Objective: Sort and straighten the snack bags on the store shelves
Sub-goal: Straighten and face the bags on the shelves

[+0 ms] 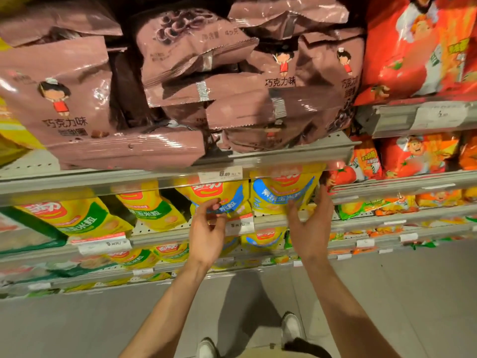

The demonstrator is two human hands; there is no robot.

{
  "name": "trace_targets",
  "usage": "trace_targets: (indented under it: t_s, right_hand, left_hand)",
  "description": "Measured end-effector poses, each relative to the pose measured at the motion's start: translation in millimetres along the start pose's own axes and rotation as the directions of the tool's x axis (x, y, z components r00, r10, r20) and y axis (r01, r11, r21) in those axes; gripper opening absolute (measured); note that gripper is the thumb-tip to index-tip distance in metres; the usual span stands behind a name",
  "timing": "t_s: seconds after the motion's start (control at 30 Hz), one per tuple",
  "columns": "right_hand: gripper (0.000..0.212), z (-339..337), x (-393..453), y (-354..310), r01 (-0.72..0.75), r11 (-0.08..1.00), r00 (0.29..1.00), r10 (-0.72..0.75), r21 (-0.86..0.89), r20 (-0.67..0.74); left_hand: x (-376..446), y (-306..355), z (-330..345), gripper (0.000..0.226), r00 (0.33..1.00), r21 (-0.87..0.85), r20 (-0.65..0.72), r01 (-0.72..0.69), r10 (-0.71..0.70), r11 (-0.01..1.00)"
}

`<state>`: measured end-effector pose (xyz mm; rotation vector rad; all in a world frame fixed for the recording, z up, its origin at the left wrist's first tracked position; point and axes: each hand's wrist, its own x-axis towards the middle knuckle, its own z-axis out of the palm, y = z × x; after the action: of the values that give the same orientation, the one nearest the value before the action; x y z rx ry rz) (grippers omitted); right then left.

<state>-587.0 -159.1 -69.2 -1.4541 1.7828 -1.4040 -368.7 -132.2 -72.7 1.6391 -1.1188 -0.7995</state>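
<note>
Two yellow snack bags with blue labels stand side by side on the second shelf, under a price tag. My left hand point(206, 228) curls its fingers and thumb around the lower edge of the left yellow-blue bag point(219, 195). The right yellow-blue bag point(281, 192) is held by my right hand point(309, 223), thumb on its front and fingers reaching up its right side. Above them, brown chocolate snack bags point(180, 99) lie piled in disorder on the top shelf, some flat and some tilted.
Yellow bags with green labels point(77, 218) stand to the left on the same shelf. Red-orange tomato snack bags point(413, 156) fill the shelves to the right. The upper shelf's metal edge point(154, 179) overhangs my hands. More yellow bags sit on lower shelves, with grey floor below.
</note>
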Motion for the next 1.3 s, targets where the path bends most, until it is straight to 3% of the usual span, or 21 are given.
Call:
trace_targets:
  t_s: [0.13, 0.3, 0.43, 0.5, 0.6, 0.67, 0.83, 0.93, 1.1, 1.3]
  right_hand:
    - [0.066, 30, -39, -6, -0.095, 0.995, 0.995, 0.095, -0.031, -0.015]
    - [0.058, 76, -51, -26, -0.103, 0.993, 0.973, 0.111, -0.052, 0.200]
    - [0.062, 97, -42, -40, -0.058, 0.998, 0.968, 0.059, -0.011, 0.244]
    - [0.054, 107, -38, -36, -0.041, 0.999, 0.963, 0.034, 0.022, 0.267]
    - [0.085, 124, -34, -24, -0.091, 0.996, 0.962, 0.084, 0.018, 0.260]
    - [0.092, 133, -31, -9, -0.083, 0.995, 0.957, 0.065, 0.054, 0.284]
    - [0.085, 140, -26, -6, -0.097, 0.987, 0.952, 0.056, 0.124, 0.303]
    - [0.076, 141, -24, -5, -0.077, 0.987, 0.957, 0.034, 0.140, 0.287]
    - [0.090, 144, -21, 9, -0.078, 0.990, 0.957, 0.040, 0.121, 0.286]
    - [0.088, 146, -18, 11, -0.074, 0.992, 0.949, 0.039, 0.102, 0.312]
  left_hand:
    - [5, -19, -38, 0.032, 1.000, 0.014, 0.010, -0.023, 0.023, 1.000]
    - [19, -32, -58, 0.041, 0.989, 0.101, 0.110, -0.112, 0.101, 0.989]
    - [28, -43, -56, 0.077, 0.987, 0.080, 0.157, -0.048, 0.035, 0.996]
    - [27, -39, -54, 0.086, 0.989, 0.050, 0.147, -0.018, 0.010, 0.999]
    - [29, -38, -49, 0.095, 0.989, 0.000, 0.142, 0.029, -0.029, 1.000]
    - [31, -40, -45, 0.099, 0.992, -0.006, 0.118, 0.044, -0.043, 0.999]
    - [36, -44, -35, 0.092, 0.995, -0.040, 0.087, 0.055, -0.051, 0.998]
    - [43, -52, -31, 0.088, 0.998, -0.057, 0.053, -0.014, 0.017, 0.998]
    - [42, -70, -26, 0.092, 0.996, -0.060, 0.067, -0.051, 0.055, 0.997]
    - [29, -57, -34, 0.091, 0.991, -0.055, 0.111, -0.065, 0.071, 0.996]
